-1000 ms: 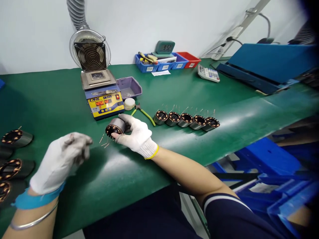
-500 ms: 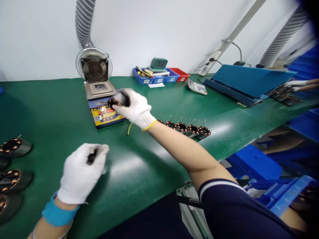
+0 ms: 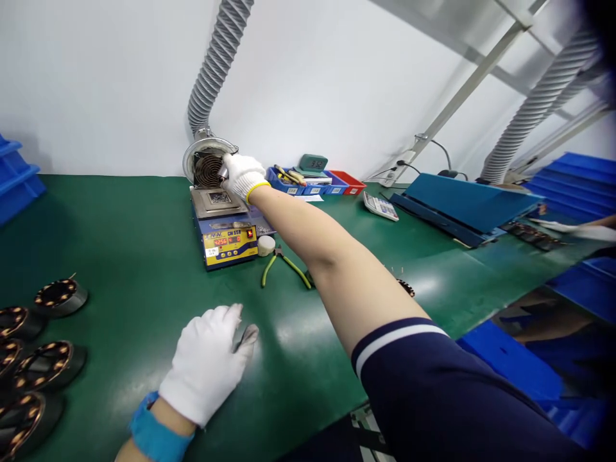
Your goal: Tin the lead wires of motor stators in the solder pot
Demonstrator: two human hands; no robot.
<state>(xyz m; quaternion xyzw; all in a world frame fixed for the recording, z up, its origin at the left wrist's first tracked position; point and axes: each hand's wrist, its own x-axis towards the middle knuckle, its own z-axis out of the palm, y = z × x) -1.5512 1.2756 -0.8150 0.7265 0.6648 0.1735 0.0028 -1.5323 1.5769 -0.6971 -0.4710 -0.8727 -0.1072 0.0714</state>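
Note:
My right hand (image 3: 243,176), in a white glove, reaches over the solder pot (image 3: 220,200) on the bench, close to the round fume hood behind it. Its fingers are closed on a motor stator (image 3: 222,172), of which only a small grey metal edge shows; the glove hides the rest. My left hand (image 3: 212,359), gloved too, is held over the near part of the green bench with thumb and fingers apart and nothing in it. Several wound stators (image 3: 51,366) stand to its left. Green-handled cutters (image 3: 283,266) lie in front of the pot, beside a round white pad (image 3: 265,245).
Small blue bins (image 3: 291,188) with tools, a red bin (image 3: 347,182), a clock (image 3: 312,163) and a calculator (image 3: 381,206) line the back. A blue stand (image 3: 469,206) is at right. Blue crates (image 3: 17,179) stand far left. A co-worker's gloved hand (image 3: 597,232) shows far right.
My right hand has moved back from the pot's front panel to above the pot, by the hood. The left hand's thumb and fingers have spread. The camera view has shifted.

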